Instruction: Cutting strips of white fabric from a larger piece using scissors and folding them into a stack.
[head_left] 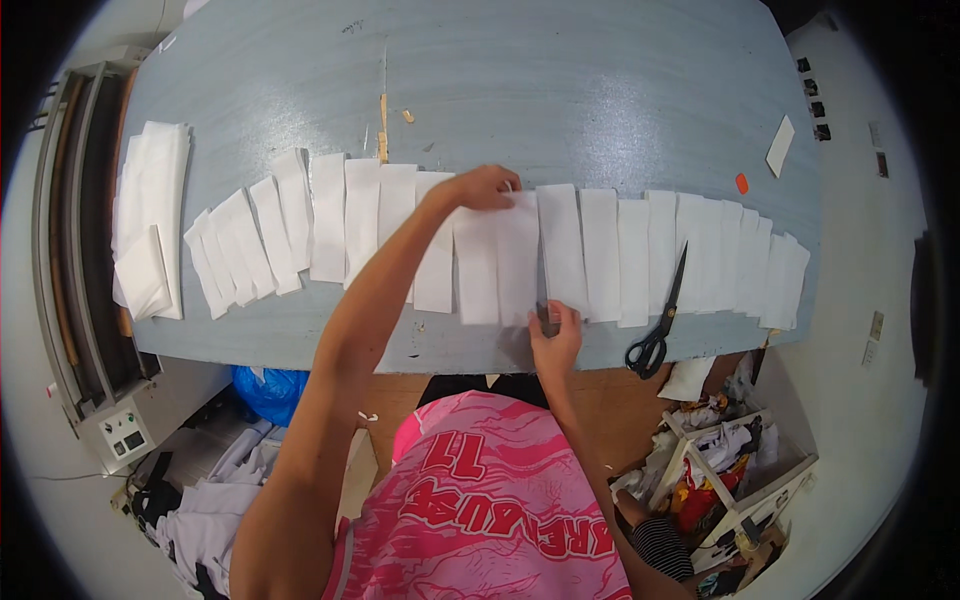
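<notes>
A long row of white fabric strips (602, 250) lies side by side across the grey-blue table (480, 90). My left hand (487, 187) reaches to the top of the row, its fingers closed on the upper end of one white fabric strip (518, 260). That strip is slightly blurred and overlaps its left neighbour. By its lower right corner is my right hand (556, 338), thumb and forefinger curved and apart; whether the thumb touches the corner is hard to tell. Black-handled scissors (652, 340) lie to the right, points away from me, partly over the strips.
At the far left lies a stack of folded white fabric (155, 210). An orange piece (742, 184) and a white card (780, 146) rest at the right. A long roller machine (90, 240) stands left of the table; a wooden bin of cloth (735, 480) sits below right.
</notes>
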